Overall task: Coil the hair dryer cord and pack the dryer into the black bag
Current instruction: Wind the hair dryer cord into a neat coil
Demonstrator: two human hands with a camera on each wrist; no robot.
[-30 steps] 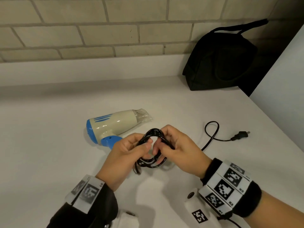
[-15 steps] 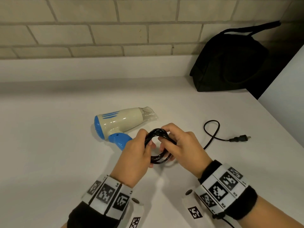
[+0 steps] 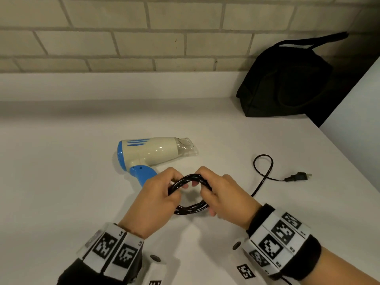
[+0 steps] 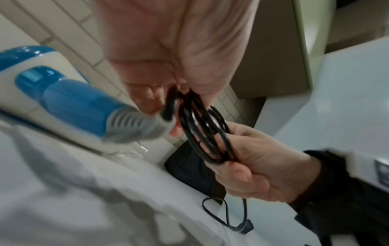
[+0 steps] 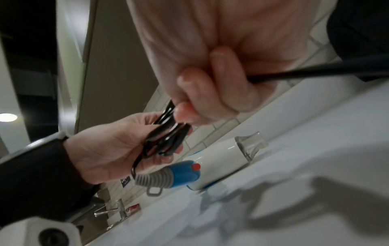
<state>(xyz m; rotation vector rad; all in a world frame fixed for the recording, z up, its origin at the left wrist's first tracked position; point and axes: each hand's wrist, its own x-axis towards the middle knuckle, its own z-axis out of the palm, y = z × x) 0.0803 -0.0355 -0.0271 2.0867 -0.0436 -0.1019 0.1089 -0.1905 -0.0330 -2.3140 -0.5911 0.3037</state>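
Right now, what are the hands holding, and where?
Both grip the coiled cord: left hand on its left side, right hand on its right. The dryer lies unheld.

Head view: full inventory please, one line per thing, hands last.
dryer: 1, cream and blue, lying on the counter beyond the hands
cord: 1, black, mostly coiled between both hands, tail trailing right on the counter
plug: 1, black, on the counter at the cord's end, right
bag: 1, black, back right against the wall
counter: 1, white, under everything
wall: 1, beige brick, behind
left hand: 1, grips the coil
right hand: 1, grips the coil
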